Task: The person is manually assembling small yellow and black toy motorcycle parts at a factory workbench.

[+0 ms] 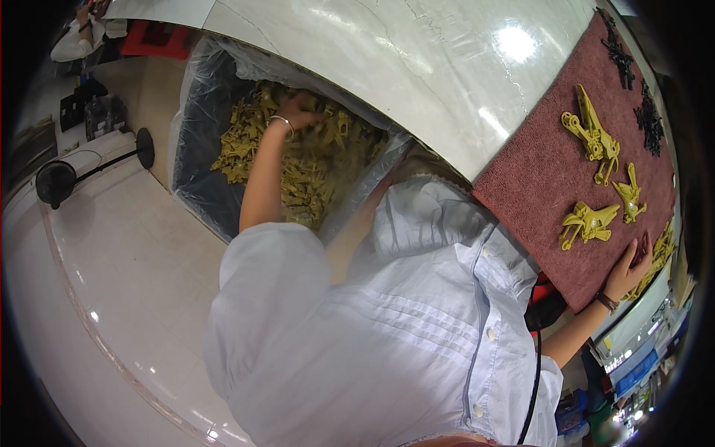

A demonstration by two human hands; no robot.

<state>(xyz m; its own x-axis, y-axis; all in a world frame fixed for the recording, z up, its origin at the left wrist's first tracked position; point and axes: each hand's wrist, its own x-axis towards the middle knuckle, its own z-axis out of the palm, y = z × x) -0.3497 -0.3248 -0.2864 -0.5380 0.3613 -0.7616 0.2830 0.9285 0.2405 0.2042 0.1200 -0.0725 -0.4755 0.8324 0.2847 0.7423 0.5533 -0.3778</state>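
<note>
My left hand (299,112), with a bracelet at the wrist, reaches into a large plastic-lined bin (195,160) at the left. Its fingers are apart and touch a heap of yellow-green moulded parts (305,167); some fingertips are hidden among them. At the right, my right hand (629,272) lies open against the near edge of a reddish-brown cloth mat (521,186), holding nothing I can see. On the mat lie a long yellow-green part (592,134), a smaller one (631,195) and another with several prongs (588,223).
Black pieces (648,123) lie along the mat's far right side. More yellow-green parts (659,257) are piled beyond my right hand. A pale marble-patterned tabletop (402,67) spans the top. Behind the bin are a red crate (156,41) and another person's arm (83,26).
</note>
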